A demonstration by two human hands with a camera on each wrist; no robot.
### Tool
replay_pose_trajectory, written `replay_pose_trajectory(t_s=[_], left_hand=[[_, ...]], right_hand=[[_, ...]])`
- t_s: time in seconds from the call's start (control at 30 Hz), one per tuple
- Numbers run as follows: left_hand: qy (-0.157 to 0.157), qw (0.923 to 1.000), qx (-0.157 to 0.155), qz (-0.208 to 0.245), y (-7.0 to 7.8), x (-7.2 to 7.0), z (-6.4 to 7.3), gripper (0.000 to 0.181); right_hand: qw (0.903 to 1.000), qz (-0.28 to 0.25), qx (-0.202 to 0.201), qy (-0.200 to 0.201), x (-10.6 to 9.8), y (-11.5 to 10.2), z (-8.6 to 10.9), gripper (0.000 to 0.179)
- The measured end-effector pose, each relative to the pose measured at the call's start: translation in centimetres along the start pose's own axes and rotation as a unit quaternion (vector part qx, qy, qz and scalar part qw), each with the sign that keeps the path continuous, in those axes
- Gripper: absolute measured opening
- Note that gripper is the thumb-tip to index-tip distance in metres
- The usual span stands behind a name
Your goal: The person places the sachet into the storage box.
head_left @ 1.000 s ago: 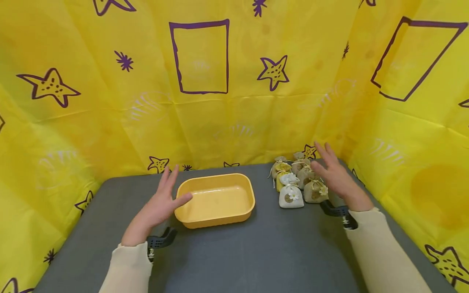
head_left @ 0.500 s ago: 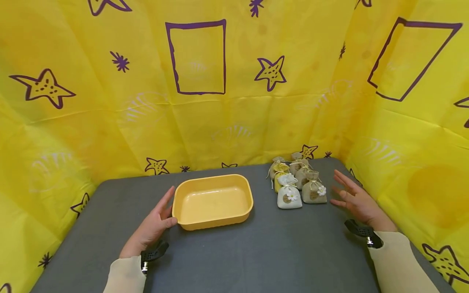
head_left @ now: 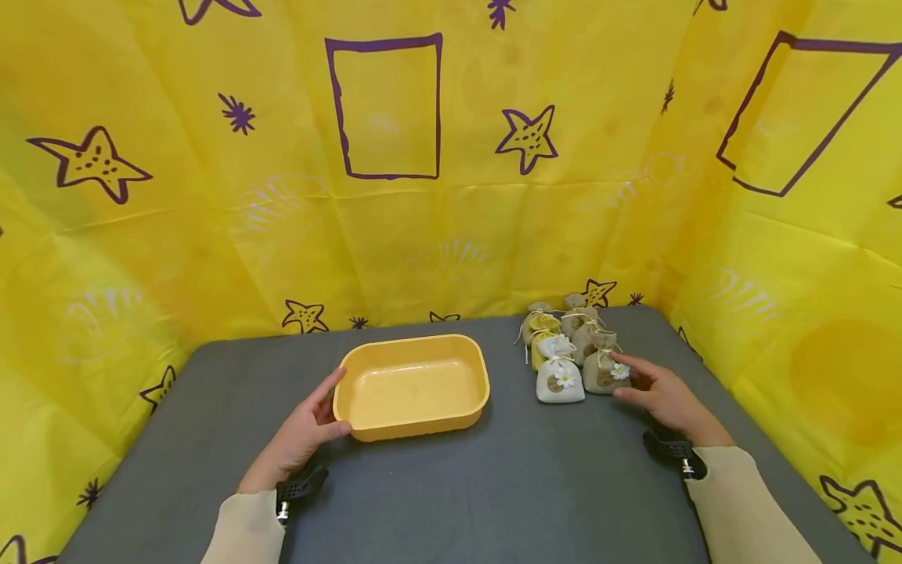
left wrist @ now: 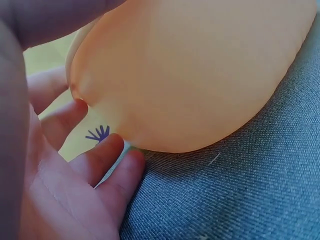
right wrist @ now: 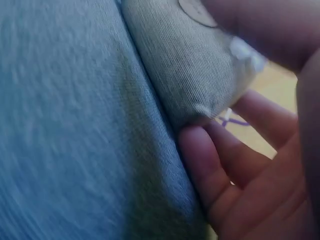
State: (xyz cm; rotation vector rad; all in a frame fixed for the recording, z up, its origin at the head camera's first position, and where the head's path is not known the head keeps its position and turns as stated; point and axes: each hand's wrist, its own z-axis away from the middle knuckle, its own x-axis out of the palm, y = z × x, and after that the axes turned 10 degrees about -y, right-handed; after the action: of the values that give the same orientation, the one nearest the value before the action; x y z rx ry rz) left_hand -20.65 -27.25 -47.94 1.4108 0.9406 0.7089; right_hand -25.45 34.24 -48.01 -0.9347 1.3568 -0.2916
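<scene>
An orange-yellow plastic basin (head_left: 416, 429) with rounded corners sits on the grey-covered table. My left hand (head_left: 299, 435) holds its left end, thumb at the near corner and fingers along the end wall (left wrist: 160, 90). To the right stands a group of small drawstring sachets. My right hand (head_left: 669, 403) is at the front right one, a beige sachet (head_left: 599, 377) with a white flower, its thumb in front and fingers round its side. In the right wrist view those fingertips meet the lower corner of the beige cloth (right wrist: 185, 65). The inside of the basin shows nothing in it.
Left of the beige sachet stands a white sachet (head_left: 560, 385) with a flower. Behind them are a yellow sachet (head_left: 538, 354) and several beige or brown ones (head_left: 578, 317). Yellow cloth walls (head_left: 395, 258) with purple drawings enclose the grey table (head_left: 451, 493) at the back and sides.
My left hand has come down onto the basin's left end. My right hand dropped lower and right of the sachets, then moved left to the beige sachet. The basin and sachets look unmoved.
</scene>
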Motion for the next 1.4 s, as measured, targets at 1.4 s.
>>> replay_pose_trajectory(t_s=[1.4], left_hand=[[0.010, 0.9998, 0.005, 0.014, -0.4, 0.2, -0.1, 0.091]], right_hand=[[0.9615, -0.096, 0.096, 0.239, -0.4, -3.1, 0.3, 0.046]])
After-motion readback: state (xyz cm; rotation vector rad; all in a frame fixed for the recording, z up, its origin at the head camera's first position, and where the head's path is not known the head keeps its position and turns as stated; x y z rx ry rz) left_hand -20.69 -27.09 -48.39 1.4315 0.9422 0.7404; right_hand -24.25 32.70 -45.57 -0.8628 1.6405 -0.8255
